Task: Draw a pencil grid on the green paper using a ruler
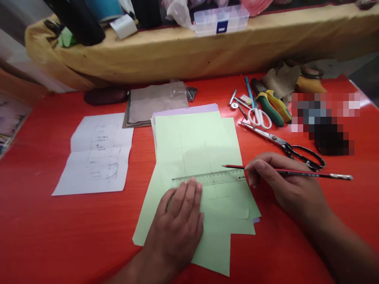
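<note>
So, L hand [174, 230] spread flat, holding ruler [219, 178] down on green paper [195, 138] on red table [59, 232]; R hand [286, 185] pinches pencil [322, 174], tip just past ruler edge. Few faint lines [182, 156] drawn already, most of sheet blank.

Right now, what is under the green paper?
A lilac sheet sticks out past the green paper at the far edge; the stack sits on the red table. Anything between the sheets, and the paper under the left hand, is covered.

Your clear plastic ruler [207, 178] lies on the stacked paper sheets [195, 134], a folded sketched sheet [94, 165] left, steel shears [280, 142] right.
</note>
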Available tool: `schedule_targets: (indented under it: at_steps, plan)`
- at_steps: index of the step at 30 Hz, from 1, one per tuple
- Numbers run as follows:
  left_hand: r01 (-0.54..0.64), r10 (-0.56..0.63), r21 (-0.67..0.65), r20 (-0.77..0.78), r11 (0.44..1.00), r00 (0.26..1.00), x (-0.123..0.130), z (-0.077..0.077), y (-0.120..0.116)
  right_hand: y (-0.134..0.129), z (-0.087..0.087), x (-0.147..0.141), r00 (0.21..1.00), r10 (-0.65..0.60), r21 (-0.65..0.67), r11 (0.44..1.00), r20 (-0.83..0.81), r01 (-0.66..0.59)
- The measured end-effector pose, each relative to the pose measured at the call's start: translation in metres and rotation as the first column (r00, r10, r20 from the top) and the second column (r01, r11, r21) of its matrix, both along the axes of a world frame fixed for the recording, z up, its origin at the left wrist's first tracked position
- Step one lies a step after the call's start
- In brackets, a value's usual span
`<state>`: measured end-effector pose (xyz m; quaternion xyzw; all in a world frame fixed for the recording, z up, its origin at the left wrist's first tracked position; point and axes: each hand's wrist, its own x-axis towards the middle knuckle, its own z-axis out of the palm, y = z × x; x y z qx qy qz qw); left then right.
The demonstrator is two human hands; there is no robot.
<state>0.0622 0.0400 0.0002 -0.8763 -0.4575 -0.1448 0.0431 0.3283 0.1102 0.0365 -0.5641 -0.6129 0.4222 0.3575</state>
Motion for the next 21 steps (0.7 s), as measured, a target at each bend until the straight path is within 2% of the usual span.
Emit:
schedule_targets:
  at_steps: [4, 8, 12, 16, 21]
  plan:
    - [-0.001, 0.001, 0.014, 0.003, 1.000, 1.000, 0.000, 0.000, 0.000, 0.001, 0.003, 0.004, 0.997, -0.074, 0.102, 0.992, -0.004, 0.074]
    - [0.006, -0.005, 0.035, -0.020, 0.999, 1.000, -0.001, 0.001, 0.000, 0.003, -0.003, 0.009, 0.993, -0.104, 0.168, 0.981, 0.063, 0.092]
    - [0.008, -0.007, 0.040, -0.022, 0.999, 1.000, -0.002, 0.000, 0.000, 0.002, -0.012, 0.012, 0.986, -0.005, 0.230, 0.973, 0.169, -0.034]
    - [0.014, -0.013, 0.047, -0.010, 0.999, 1.000, -0.003, -0.002, 0.001, -0.001, -0.018, 0.014, 0.957, 0.127, 0.308, 0.928, 0.262, -0.207]
    - [0.005, -0.006, 0.061, 0.010, 0.998, 1.000, -0.003, -0.004, 0.000, -0.002, -0.019, 0.018, 0.923, 0.121, 0.416, 0.866, 0.365, -0.278]
